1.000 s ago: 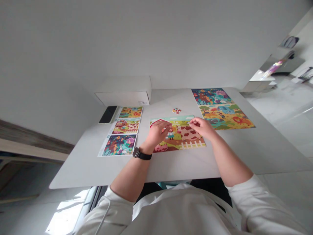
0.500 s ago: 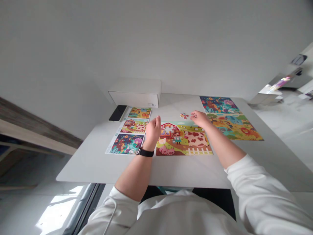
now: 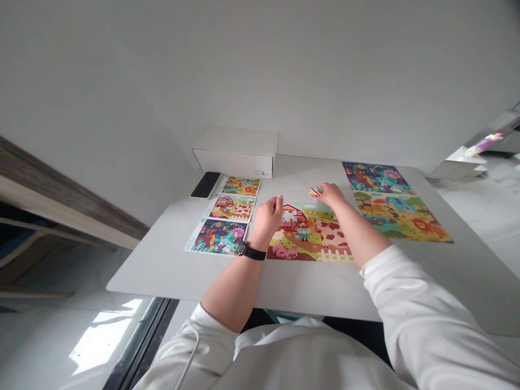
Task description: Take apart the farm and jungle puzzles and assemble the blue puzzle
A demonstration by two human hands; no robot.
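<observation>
A farm jigsaw puzzle [image 3: 314, 241] with a red barn and a spotted cow lies on the white table [image 3: 170, 260] in front of me. My left hand [image 3: 268, 219] rests at the puzzle's left edge, fingers curled, wrist wearing a black watch. My right hand [image 3: 331, 194] reaches past the puzzle's far edge and closes on the loose puzzle pieces [image 3: 314, 191] lying there. A gap shows in the barn where a piece is absent.
A sheet of three picture cards [image 3: 227, 215] lies left of the puzzle, with a black phone [image 3: 206, 184] and a white box [image 3: 238, 151] behind it. Two finished puzzles [image 3: 392, 200] lie at the right. The wall is just behind the table.
My right hand left the puzzle's surface and reached forward to the loose pieces beyond it. My left hand slid off the barn to the puzzle's left edge. The camera shifted.
</observation>
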